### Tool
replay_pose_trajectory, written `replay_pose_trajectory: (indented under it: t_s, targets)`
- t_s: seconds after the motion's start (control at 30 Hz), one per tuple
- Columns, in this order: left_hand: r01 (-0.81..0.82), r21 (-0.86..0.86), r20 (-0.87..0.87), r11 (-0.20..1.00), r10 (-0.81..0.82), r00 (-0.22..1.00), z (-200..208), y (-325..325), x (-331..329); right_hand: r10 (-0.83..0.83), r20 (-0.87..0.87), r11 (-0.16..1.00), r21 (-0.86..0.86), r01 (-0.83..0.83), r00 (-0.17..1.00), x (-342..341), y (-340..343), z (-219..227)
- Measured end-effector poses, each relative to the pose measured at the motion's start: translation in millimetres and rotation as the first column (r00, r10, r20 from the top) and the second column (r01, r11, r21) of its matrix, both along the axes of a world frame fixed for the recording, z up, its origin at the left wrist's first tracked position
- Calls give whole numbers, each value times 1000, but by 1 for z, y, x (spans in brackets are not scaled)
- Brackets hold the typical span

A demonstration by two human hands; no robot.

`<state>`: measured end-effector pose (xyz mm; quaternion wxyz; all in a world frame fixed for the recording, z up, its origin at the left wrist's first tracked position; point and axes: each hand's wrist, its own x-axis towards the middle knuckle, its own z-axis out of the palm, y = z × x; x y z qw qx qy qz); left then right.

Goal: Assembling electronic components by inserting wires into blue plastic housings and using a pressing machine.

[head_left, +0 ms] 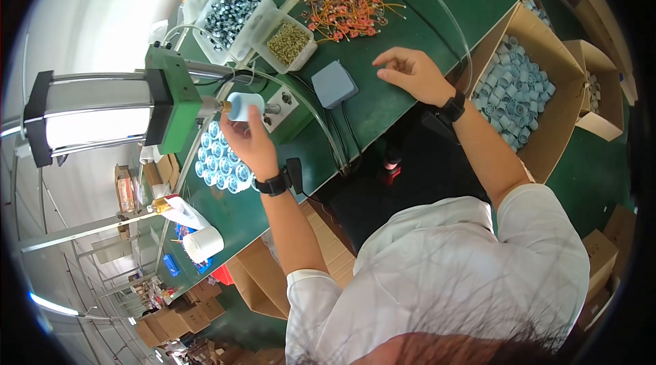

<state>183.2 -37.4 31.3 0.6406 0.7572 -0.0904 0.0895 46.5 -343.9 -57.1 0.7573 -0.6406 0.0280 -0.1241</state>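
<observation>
My left hand (251,146) grips a light blue plastic cup-shaped part (239,107) at the tip of the pneumatic press (179,99). The press has a silver cylinder and a green metal block. Its metal post stands on the far side of the part. My right hand (417,77) is over the bench's front edge, empty, thumb and forefinger apart, the other fingers loosely curled. Left of it lies a square grey-blue box (334,83) with a cable. Several assembled light blue parts (220,163) stand in rows beside my left hand.
On the green bench (383,102) are a tub of dark metal pieces (232,13), a tub of small brass pieces (288,45) and a heap of orange wired parts (348,3). A cardboard box of light blue sleeves (514,88) stands at right. A white roll (203,244) sits at left.
</observation>
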Motion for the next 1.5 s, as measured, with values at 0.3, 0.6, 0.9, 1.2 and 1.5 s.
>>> replay_pose_trajectory:
  t_s: [0.3, 0.6, 0.9, 1.2, 1.5]
  targets:
    - [-200, 304, 255, 931, 123, 959, -5, -7, -5, -31, -31, 998, -57, 30, 999, -6, 4, 3]
    - [-240, 375, 462, 895, 45, 886, -31, 22, -46, -119, -25, 990, -80, 117, 993, -4, 12, 5]
    - [267, -118, -104, 956, -279, 955, -88, 90, -79, 61, 42, 997, 38, -63, 997, 49, 89, 48]
    - [243, -247, -121, 938, -279, 953, -84, 86, -83, 45, 65, 998, 42, -48, 997, 77, 118, 20]
    - [232, -243, -92, 942, -261, 961, -90, 87, -82, 58, 143, 996, -82, -47, 988, 75, 127, 12]
